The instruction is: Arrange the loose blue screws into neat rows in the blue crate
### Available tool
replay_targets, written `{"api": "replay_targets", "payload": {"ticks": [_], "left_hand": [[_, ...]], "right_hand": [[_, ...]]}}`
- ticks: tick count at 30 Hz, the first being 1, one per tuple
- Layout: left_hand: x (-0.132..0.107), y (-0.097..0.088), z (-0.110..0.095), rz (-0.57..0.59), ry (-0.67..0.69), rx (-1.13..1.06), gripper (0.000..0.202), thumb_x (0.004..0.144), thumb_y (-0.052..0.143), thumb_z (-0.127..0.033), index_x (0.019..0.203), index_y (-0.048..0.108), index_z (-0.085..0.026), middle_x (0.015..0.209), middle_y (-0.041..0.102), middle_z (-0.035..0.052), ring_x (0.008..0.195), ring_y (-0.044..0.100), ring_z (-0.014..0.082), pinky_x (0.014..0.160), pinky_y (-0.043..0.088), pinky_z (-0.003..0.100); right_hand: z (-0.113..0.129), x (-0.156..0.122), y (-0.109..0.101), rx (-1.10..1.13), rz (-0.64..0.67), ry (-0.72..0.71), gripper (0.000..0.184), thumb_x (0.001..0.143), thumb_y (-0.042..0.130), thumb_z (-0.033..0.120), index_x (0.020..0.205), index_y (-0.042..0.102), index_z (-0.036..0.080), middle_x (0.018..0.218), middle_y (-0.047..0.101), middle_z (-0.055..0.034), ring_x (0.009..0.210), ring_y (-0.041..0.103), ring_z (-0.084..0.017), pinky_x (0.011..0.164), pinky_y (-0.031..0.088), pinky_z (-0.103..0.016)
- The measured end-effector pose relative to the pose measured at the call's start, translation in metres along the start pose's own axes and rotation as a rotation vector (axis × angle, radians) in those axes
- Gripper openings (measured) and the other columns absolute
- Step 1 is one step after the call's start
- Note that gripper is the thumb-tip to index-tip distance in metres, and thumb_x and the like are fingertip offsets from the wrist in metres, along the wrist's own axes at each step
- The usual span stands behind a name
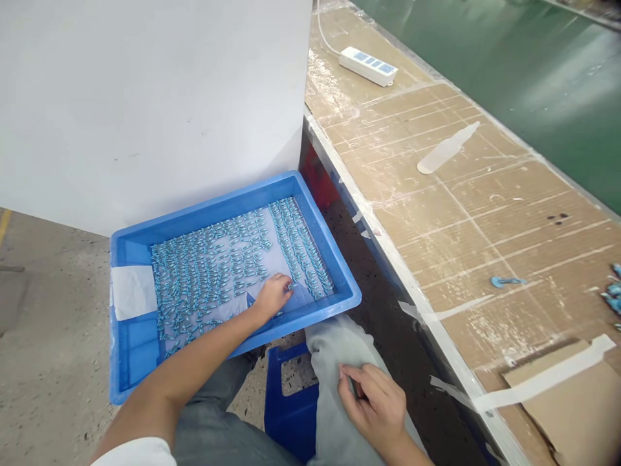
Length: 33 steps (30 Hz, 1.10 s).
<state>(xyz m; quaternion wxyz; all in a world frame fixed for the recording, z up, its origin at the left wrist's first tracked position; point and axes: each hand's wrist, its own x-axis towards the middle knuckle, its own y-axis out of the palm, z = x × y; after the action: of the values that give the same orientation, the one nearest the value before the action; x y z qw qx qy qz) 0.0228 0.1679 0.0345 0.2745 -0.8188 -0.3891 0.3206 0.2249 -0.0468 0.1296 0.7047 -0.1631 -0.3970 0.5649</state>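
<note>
A blue plastic tray (334,259) stands on the floor to my left, its bottom covered with rows of several small light-blue parts (208,265). My left hand (272,296) reaches into the tray near its front right corner, fingers pinched on one of the small blue parts. My right hand (376,404) rests on my right knee, fingers loosely curled against the grey trouser cloth; nothing shows in it.
A cardboard-covered workbench (460,194) runs along the right, with a white power strip (367,65), a lone blue part (507,281) and more blue parts (614,294) at the right edge. A white panel (155,97) stands behind the tray. Under me sits a blue stool (291,414).
</note>
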Motion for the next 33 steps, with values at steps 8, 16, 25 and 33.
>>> {"api": "replay_targets", "payload": {"ticks": [8,16,25,33], "left_hand": [[0.006,0.008,-0.002,-0.026,0.068,-0.016,0.015,0.080,0.067,-0.011,0.093,0.065,-0.018,0.093,0.063,0.0037,0.080,0.061,0.0146,0.081,0.051,0.029],[0.012,0.013,-0.001,-0.138,0.064,-0.089,0.017,0.074,0.070,-0.008,0.085,0.061,-0.018,0.084,0.059,0.0001,0.074,0.058,0.0132,0.074,0.049,0.028],[0.015,0.017,-0.001,-0.132,0.010,-0.189,0.021,0.068,0.074,-0.005,0.081,0.062,-0.017,0.077,0.059,-0.0020,0.071,0.059,0.0124,0.071,0.050,0.027],[0.018,0.017,0.002,-0.118,0.048,-0.213,0.016,0.071,0.078,-0.013,0.078,0.064,-0.017,0.076,0.063,-0.0009,0.071,0.062,0.0136,0.072,0.052,0.028]], "right_hand": [[0.003,0.005,-0.001,-0.003,-0.026,-0.008,0.015,0.085,0.063,0.008,0.094,0.066,0.019,0.059,0.049,0.0042,0.052,0.042,-0.009,0.053,0.036,-0.025],[-0.002,-0.002,0.001,-0.003,-0.006,0.011,0.015,0.085,0.064,0.009,0.096,0.066,0.020,0.060,0.048,0.0038,0.054,0.043,-0.010,0.054,0.036,-0.026],[-0.003,-0.005,0.001,0.012,0.003,0.020,0.017,0.084,0.066,0.008,0.097,0.066,0.019,0.060,0.047,0.0039,0.054,0.042,-0.010,0.055,0.036,-0.027],[-0.001,-0.002,0.000,0.006,-0.001,0.017,0.016,0.084,0.066,0.008,0.096,0.065,0.019,0.062,0.049,0.0030,0.056,0.043,-0.011,0.055,0.036,-0.027]]}}
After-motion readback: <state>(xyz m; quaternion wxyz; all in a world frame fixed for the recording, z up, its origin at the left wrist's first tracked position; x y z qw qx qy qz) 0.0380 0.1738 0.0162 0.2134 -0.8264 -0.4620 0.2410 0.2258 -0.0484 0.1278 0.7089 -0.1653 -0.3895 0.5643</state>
